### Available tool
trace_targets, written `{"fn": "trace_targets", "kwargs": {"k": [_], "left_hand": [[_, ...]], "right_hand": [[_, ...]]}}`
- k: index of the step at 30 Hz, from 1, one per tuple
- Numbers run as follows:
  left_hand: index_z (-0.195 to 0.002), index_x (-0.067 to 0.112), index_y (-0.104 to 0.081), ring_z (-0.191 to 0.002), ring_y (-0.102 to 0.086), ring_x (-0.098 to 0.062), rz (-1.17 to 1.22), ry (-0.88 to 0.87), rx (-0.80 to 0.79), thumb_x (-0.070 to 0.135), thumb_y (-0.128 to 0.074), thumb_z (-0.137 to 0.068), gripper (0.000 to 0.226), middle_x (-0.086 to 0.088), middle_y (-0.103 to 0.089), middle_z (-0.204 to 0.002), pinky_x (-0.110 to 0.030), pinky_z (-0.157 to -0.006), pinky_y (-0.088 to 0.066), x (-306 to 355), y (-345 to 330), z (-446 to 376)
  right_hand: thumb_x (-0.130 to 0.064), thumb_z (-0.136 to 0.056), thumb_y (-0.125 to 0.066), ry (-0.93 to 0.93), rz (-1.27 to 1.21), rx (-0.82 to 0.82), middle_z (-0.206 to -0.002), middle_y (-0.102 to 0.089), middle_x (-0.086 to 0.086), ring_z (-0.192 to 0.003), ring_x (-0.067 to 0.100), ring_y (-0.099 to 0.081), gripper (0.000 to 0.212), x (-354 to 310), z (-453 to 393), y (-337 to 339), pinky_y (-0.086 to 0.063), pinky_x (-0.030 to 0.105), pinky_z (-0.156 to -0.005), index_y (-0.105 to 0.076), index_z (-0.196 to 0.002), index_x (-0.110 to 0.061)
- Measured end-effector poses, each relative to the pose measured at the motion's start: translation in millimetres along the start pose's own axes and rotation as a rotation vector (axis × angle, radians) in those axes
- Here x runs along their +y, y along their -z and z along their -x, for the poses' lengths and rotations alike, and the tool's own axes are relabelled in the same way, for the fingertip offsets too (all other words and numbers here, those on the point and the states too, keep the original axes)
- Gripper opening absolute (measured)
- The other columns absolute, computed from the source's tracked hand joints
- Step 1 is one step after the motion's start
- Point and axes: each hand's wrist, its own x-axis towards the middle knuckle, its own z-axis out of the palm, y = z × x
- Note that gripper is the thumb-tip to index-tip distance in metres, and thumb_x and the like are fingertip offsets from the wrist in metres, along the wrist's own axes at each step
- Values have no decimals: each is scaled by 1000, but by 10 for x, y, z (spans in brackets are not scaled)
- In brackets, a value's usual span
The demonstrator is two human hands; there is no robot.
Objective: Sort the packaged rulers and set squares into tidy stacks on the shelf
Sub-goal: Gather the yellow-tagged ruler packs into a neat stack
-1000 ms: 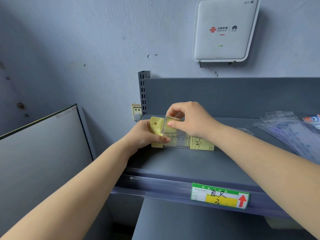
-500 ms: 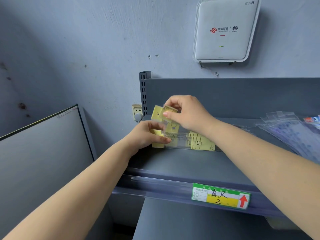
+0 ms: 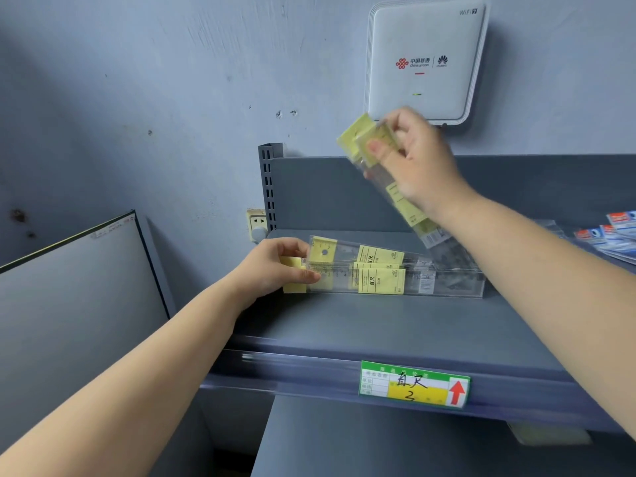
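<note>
A small pile of clear packaged rulers point(image 3: 382, 275) with yellow labels lies lengthwise on the grey shelf point(image 3: 378, 332). My left hand point(image 3: 272, 270) holds the pile's left end, thumb on the front ruler and fingers behind. My right hand point(image 3: 416, 160) is raised above the shelf and pinches the yellow top end of a few packaged rulers point(image 3: 402, 197). These hang tilted, their lower ends down to the right behind my wrist.
More flat clear packets point(image 3: 609, 235) with red and blue print lie at the shelf's right end. A green and yellow price tag point(image 3: 413, 387) sits on the shelf's front rail. A white router point(image 3: 426, 60) hangs on the wall above, a wall socket point(image 3: 256, 223) left of the shelf post.
My right hand has lifted a few rulers off the pile, up and to the right. My left hand has stayed on the pile's left end.
</note>
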Motion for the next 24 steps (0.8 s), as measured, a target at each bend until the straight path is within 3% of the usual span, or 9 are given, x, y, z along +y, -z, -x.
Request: {"fn": "trace_targets", "kwargs": {"k": [6, 9, 10, 12, 14, 16, 18, 20, 24], "left_hand": [[-73, 12, -58, -49, -56, 4, 24, 3, -24, -4, -72, -75, 22, -3, -64, -88, -6, -40, -36, 28, -11, -38], [-75, 11, -58, -48, -55, 3, 13, -4, -43, -5, -72, -75, 21, 0, -64, -85, -7, -40, -37, 22, 8, -71], [-75, 11, -58, -49, -56, 3, 9, -10, -52, -5, -72, -75, 21, 1, -65, -83, -7, -41, -37, 27, 15, -72], [-74, 13, -60, -50, -57, 3, 3, -21, -71, -5, -73, -74, 22, 8, -67, -75, -10, -46, -41, 23, 31, -85], [-76, 17, -61, -50, -56, 3, -19, -19, -86, -4, -73, -74, 24, 14, -66, -64, -12, -49, -43, 24, 49, -96], [-77, 19, -62, -56, -56, -4, -56, -21, -104, -2, -75, -73, 25, 12, -63, -63, -19, -56, -44, 8, 63, -125], [-73, 20, -61, -59, -52, -11, -114, -26, -114, -2, -71, -73, 25, 13, -61, -59, -25, -60, -40, -1, 77, -154], [-73, 18, -59, -59, -53, -5, -116, -20, -154, -13, -59, -78, 31, 17, -62, -57, -19, -58, -42, -10, 98, -186], [-75, 14, -58, -67, -55, -12, -39, -8, -223, -8, -63, -67, 24, 10, -65, -74, -19, -62, -45, -39, 127, -220]], "right_hand": [[-14, -90, -52, 197, -154, 109, -89, -66, 7, -75, 15, -69, 16, -367, -48, 244, -57, 35, -63, -43, -84, -26], [-16, -89, -53, 231, -70, 15, -87, -66, 9, -77, 17, -67, 11, -443, 97, 113, -54, 34, -65, -45, -85, -22], [-18, -88, -53, 233, 2, -43, -79, -64, 6, -70, 10, -62, 4, -412, 183, 34, -50, 27, -64, -48, -88, -18], [-20, -87, -52, 238, 167, -166, -63, -51, -7, -56, 3, -48, 15, -288, 390, -120, -34, 13, -53, -53, -95, -7], [-22, -87, -48, 259, 264, -306, -62, -43, -6, -54, 9, -37, 25, -165, 576, -241, -25, 21, -52, -53, -100, -1], [-24, -87, -46, 287, 322, -411, -69, -49, 1, -60, 19, -40, 30, -115, 672, -316, -22, 24, -56, -54, -103, 0], [-23, -88, -47, 323, 357, -478, -79, -60, 11, -67, 27, -52, 30, -82, 724, -380, -28, 28, -60, -55, -106, 0], [-20, -91, -49, 372, 414, -559, -94, -65, 14, -78, 30, -60, 27, -32, 789, -456, -37, 32, -67, -56, -108, -2], [-4, -87, -47, 310, 505, -736, -113, -58, 10, -97, 29, -55, 33, 63, 875, -527, -42, 35, -79, -49, -120, -7]]}}
